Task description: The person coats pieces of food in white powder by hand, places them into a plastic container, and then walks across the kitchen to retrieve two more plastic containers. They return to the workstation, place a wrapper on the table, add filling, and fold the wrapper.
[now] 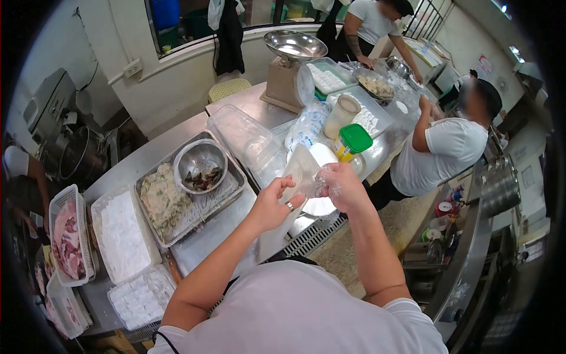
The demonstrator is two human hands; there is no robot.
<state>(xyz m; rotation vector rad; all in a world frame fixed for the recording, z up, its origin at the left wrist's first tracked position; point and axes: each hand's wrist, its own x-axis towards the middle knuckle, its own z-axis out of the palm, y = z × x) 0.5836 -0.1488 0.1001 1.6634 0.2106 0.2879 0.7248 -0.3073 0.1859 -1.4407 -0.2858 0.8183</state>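
My left hand (pixel 276 205), with a ring on one finger, is curled at the edge of a translucent, flat plastic piece (pixel 303 168) and appears to grip it. My right hand (pixel 345 187) pinches a crumpled bit of clear plastic film (pixel 321 184) close beside it. Part of the plastic piece is hidden behind my left hand. Just past my hands are a round white surface (pixel 321 156), a jar with a green lid (pixel 355 138) and a taller jar of pale contents (pixel 342 115).
Left of my hands, a metal tray (pixel 236 192) holds a pale minced mixture (pixel 163 197) and a steel bowl (pixel 200 165). Farther left are a tub of white powder (pixel 121 227) and a basket of raw meat (pixel 69 236). A scale (pixel 287 79) stands behind. A co-worker (pixel 445 141) works at right.
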